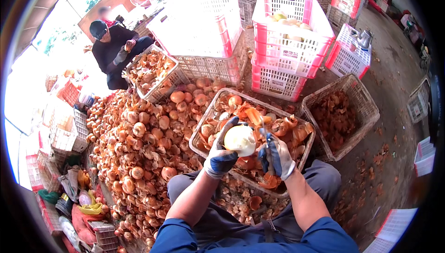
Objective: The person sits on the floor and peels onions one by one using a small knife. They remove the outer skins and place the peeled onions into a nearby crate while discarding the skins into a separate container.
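Note:
My left hand (222, 152), in a blue-coated work glove, holds a peeled pale onion (240, 140) over a plastic crate (248, 182) of onions and loose brown skins. My right hand (276, 155), gloved the same way, is closed around a knife (265, 128), its narrow blade pointing up and away from me. A strip of orange onion skin (255, 115) lies near the blade tip. The onion and the knife are close together; whether they touch is unclear. The crate stands between my knees, with scraps of skin on the floor below it.
A large heap of unpeeled onions (128, 173) spreads at the left. Right of my crate stands another crate (368, 114) with dry skins. Stacked pink-and-white crates (278, 82) rise ahead. A co-worker (111, 51) sits at the upper left behind a crate of onions (151, 96).

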A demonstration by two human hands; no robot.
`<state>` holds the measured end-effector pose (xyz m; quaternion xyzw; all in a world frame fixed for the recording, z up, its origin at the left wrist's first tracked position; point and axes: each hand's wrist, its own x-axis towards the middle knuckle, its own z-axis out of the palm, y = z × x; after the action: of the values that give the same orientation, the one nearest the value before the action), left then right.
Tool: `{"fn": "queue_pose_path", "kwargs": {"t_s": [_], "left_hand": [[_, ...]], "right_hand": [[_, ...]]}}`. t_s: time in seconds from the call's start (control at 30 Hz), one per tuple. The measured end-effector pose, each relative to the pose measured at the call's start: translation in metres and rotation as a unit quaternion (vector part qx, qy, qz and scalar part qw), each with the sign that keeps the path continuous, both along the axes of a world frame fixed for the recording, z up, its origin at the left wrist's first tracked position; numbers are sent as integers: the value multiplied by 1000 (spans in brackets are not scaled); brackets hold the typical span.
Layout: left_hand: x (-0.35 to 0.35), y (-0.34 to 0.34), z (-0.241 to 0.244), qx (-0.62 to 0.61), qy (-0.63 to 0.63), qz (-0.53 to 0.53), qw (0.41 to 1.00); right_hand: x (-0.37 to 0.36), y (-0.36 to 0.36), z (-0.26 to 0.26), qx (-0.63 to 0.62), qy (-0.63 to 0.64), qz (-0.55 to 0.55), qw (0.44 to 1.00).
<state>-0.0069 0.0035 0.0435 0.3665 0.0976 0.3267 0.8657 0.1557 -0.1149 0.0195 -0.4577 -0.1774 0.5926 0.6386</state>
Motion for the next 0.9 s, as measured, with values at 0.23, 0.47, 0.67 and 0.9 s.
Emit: {"fn": "queue_pose_path", "kwargs": {"t_s": [0.23,0.47,0.67,0.9], "left_hand": [[7,-5,-10,-93,-10,-71,993],[8,-5,-11,-44,49,-8,998],[6,1,-21,10,87,63,994],[2,-3,-13,121,187,136,965]], "right_hand": [[-14,-11,19,82,-149,6,985],[-9,-20,20,120,-211,69,968],[-16,-17,26,114,-280,104,947],[-12,-8,25,83,-313,106,940]]}}
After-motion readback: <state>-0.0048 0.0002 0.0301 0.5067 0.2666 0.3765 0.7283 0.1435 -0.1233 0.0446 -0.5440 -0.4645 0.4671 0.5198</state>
